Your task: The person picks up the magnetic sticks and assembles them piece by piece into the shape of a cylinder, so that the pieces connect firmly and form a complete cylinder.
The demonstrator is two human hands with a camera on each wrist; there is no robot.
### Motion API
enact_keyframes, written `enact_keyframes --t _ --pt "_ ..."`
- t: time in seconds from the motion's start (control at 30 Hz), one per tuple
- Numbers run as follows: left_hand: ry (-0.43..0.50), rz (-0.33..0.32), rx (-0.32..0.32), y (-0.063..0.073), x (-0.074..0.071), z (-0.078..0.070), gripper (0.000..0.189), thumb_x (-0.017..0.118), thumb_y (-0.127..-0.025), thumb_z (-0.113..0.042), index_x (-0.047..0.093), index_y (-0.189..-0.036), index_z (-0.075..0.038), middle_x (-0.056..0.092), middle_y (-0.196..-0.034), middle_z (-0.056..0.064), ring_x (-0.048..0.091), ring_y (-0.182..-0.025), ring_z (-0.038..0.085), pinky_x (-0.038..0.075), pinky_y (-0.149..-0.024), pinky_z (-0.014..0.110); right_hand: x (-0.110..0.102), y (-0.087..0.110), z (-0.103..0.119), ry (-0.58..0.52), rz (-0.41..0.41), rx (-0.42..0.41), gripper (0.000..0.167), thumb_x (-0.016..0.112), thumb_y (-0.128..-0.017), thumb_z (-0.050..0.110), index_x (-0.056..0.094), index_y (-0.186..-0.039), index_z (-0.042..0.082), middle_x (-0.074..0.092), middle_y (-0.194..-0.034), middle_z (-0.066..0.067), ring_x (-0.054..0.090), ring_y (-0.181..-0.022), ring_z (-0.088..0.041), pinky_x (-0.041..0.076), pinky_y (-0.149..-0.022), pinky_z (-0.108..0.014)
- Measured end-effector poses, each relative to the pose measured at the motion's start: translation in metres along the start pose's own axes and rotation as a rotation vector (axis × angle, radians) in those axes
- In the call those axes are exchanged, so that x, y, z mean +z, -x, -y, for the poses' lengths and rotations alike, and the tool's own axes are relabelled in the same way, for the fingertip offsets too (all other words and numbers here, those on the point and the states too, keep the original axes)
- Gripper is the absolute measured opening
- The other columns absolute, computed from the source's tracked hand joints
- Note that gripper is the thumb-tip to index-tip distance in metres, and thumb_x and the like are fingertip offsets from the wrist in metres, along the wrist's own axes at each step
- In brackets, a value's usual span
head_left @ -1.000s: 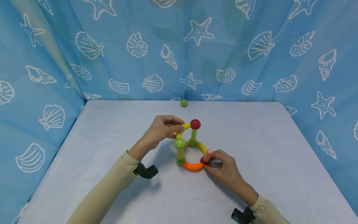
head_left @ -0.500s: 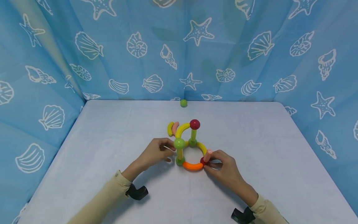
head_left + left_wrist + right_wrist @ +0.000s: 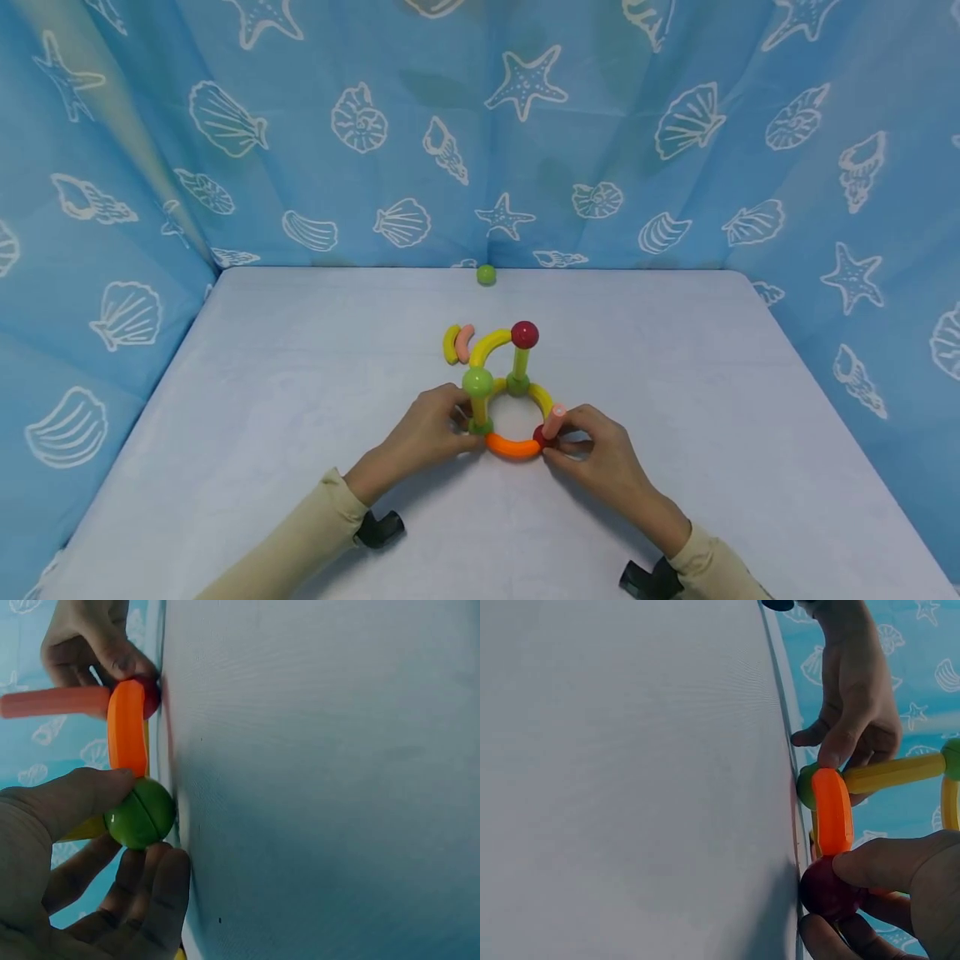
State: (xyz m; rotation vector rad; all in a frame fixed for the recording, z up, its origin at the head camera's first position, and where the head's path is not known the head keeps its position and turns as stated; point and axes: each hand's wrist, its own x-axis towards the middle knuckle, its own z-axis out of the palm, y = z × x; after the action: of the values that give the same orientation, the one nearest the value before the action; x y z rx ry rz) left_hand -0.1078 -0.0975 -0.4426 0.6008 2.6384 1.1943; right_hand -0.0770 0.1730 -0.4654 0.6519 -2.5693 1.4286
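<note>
A toy frame of coloured balls and sticks stands mid-table in the head view. Its base ring has an orange curved stick (image 3: 513, 447) in front and yellow curved sticks (image 3: 540, 398) behind. My left hand (image 3: 429, 427) pinches the lower green ball (image 3: 140, 814) between thumb and fingers. My right hand (image 3: 606, 446) holds the lower red ball (image 3: 831, 888), from which a pink stick (image 3: 554, 421) rises, tilted. A yellow upright (image 3: 896, 773) leads to an upper green ball (image 3: 477, 382). From there an arched yellow stick (image 3: 491, 345) reaches the upper red ball (image 3: 524, 334), atop a green upright (image 3: 521, 363).
A loose yellow curved stick (image 3: 451, 344) and a pink curved one (image 3: 465, 342) lie side by side behind the frame, to its left. A single green ball (image 3: 486, 275) rests at the table's back edge. Blue shell-patterned cloth (image 3: 450, 125) hangs around the table (image 3: 675, 358).
My left hand has come down from the arched yellow stick to the lower green ball, and the loose curved sticks are now uncovered. My right hand stays at the lower red ball.
</note>
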Motion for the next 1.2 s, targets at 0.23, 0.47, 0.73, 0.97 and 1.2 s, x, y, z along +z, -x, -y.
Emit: enact_keyframes --t 0.23,0.47,0.73,0.97,1.2 --pt "-0.019 -0.001 -0.007 -0.006 -0.004 0.004 0.026 0.084 -0.079 -0.017 0.069 -0.101 -0.012 0.062 -0.095 -0.003 0.064 -0.084 0.012 0.054 -0.073 0.026 0.002 0.006 0.004 0.008 0.021 0.007 0.04 0.085 -0.071 -0.009 0.068 -0.097 0.015 0.064 -0.099 0.006 0.067 -0.091 -0.013 0.059 -0.069 -0.027" --pt "-0.007 -0.053 0.012 -0.014 -0.008 0.006 0.025 0.081 -0.08 -0.005 0.07 -0.102 -0.006 0.065 -0.096 0.004 0.066 -0.081 0.014 0.055 -0.072 0.025 0.007 0.013 0.012 -0.021 0.063 -0.004 0.043 0.082 -0.072 -0.01 0.07 -0.106 0.013 0.067 -0.103 0.006 0.068 -0.09 -0.015 0.059 -0.07 -0.028" --pt "0.068 -0.08 -0.01 -0.035 -0.007 0.01 0.024 0.073 -0.083 0.002 0.071 -0.106 -0.004 0.067 -0.097 0.005 0.067 -0.083 0.016 0.056 -0.066 0.023 0.013 0.012 0.024 0.0 0.148 0.048 0.042 0.083 -0.075 -0.004 0.069 -0.113 0.009 0.066 -0.097 -0.001 0.066 -0.081 -0.015 0.058 -0.069 -0.026" --pt "0.097 -0.121 -0.045 -0.04 -0.002 0.009 0.021 0.071 -0.084 0.001 0.071 -0.104 -0.004 0.067 -0.095 0.005 0.068 -0.082 0.016 0.057 -0.067 0.023 0.014 0.011 0.028 0.01 0.163 0.065 0.041 0.083 -0.075 -0.005 0.07 -0.11 0.01 0.066 -0.095 -0.001 0.065 -0.079 -0.011 0.058 -0.068 -0.025" --pt "0.146 -0.136 -0.061 -0.014 -0.002 0.002 0.018 0.072 -0.086 -0.003 0.068 -0.103 -0.002 0.063 -0.09 0.002 0.065 -0.08 0.015 0.056 -0.062 0.023 -0.006 0.007 0.021 0.005 0.043 0.001 0.032 0.082 -0.076 -0.007 0.072 -0.104 0.005 0.071 -0.092 0.0 0.066 -0.078 -0.009 0.058 -0.063 -0.026"
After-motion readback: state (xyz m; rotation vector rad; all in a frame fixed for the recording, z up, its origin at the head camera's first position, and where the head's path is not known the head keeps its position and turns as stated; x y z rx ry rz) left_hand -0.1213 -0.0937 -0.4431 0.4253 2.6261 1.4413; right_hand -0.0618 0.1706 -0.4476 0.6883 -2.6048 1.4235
